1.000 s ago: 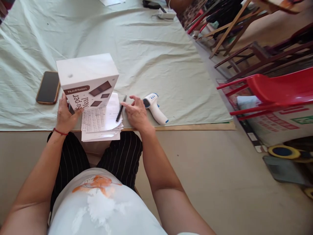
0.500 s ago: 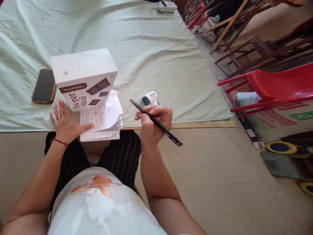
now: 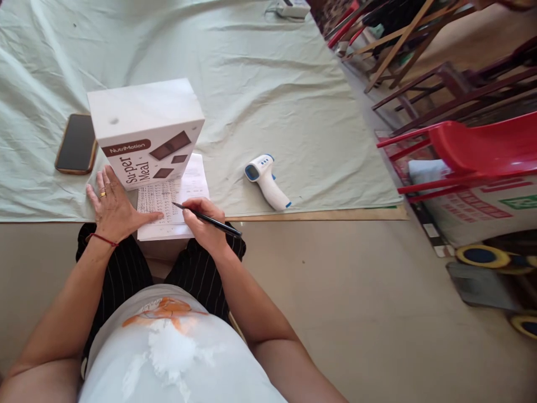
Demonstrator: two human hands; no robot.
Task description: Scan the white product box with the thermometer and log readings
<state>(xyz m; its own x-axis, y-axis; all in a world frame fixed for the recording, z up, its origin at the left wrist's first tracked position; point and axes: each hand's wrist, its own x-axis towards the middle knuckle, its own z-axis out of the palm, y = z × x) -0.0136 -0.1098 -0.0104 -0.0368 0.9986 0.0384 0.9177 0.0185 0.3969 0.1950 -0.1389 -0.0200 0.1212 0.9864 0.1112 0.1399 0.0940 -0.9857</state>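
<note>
My right hand (image 3: 205,224) is closed around a black pen (image 3: 216,224), its tip over the written part of a notebook page. The notebook (image 3: 195,173), covered in rows of handwriting, lies at the table's front edge, its far side partly hidden by a box. My left hand (image 3: 115,207) rests flat with fingers spread, the thumb on the page and the other fingers on the cloth beside the box. That white box (image 3: 146,106), marked NutriMotion, stands upright behind the page. Whether the pen tip touches the paper I cannot tell.
A phone (image 3: 76,144) lies left of the box. To the right rests a white and blue infrared thermometer (image 3: 266,182) on the pale green tablecloth (image 3: 251,84). A red plastic chair (image 3: 486,148) and wooden furniture stand beyond the table's right side.
My right hand has moved left with the pen, from beside the thermometer to over the page. The thermometer is now fully visible. My left hand stays in place.
</note>
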